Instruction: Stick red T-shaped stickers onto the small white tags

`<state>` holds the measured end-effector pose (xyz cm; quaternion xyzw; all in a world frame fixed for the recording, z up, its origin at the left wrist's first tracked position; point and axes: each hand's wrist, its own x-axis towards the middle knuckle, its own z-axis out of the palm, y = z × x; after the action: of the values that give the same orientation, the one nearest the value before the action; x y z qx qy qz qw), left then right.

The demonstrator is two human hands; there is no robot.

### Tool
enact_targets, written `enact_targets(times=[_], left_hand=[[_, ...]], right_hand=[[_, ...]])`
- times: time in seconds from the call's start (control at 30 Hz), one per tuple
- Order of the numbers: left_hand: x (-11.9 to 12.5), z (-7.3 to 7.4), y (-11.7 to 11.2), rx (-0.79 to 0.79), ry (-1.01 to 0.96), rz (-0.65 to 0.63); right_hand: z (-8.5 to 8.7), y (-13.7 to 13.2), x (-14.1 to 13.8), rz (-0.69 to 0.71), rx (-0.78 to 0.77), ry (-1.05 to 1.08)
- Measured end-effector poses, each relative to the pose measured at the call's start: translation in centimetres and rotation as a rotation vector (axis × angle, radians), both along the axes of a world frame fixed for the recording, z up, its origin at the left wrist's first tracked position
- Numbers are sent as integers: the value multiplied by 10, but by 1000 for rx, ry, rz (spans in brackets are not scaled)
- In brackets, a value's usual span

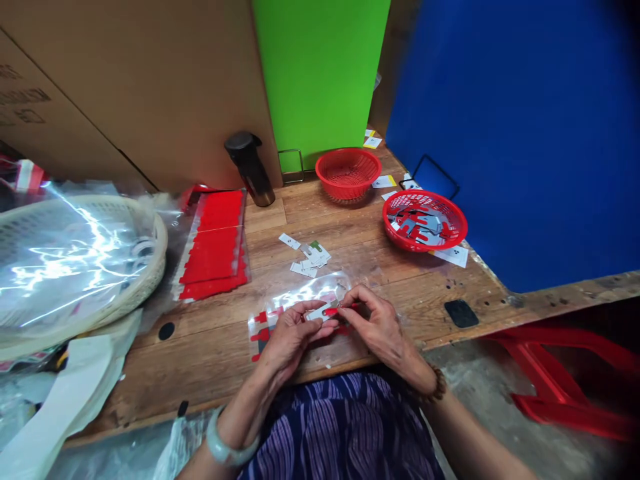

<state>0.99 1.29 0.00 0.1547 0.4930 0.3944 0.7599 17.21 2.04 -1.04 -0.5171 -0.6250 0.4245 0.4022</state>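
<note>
Near the table's front edge, my left hand point(293, 333) is closed on a small white card point(316, 313). The fingertips of my right hand point(377, 327) pinch a small red and grey piece point(331, 311) at the card's right end; its exact kind is hard to make out. Beneath both hands lies a clear plastic sheet or bag point(280, 301) with red and grey shaped pieces point(261, 333) at its left side. Just beyond, several white cards point(306, 267) are scattered loosely, and a green piece point(315, 246) lies among them.
A red basket point(457, 223) of red and grey pieces stands right, another red basket point(350, 157) behind. Red sheets in plastic point(213, 247), a dark tumbler point(253, 173) and a white basket point(160, 247) are left. Green point(320, 73) and blue point(510, 133) panels stand behind.
</note>
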Motion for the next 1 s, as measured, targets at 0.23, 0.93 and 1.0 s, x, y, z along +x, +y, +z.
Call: enact_targets(times=[0.23, 0.93, 1.0], left_hand=[[0, 4, -1, -10, 36, -30], [0, 1, -2, 5, 60, -59], [0, 0, -2, 7, 61, -57]], right_hand=[[-1, -3, -2, 51, 0, -32], [-1, -3, -2, 84, 21, -97], [-3, -3, -2, 79, 29, -88]])
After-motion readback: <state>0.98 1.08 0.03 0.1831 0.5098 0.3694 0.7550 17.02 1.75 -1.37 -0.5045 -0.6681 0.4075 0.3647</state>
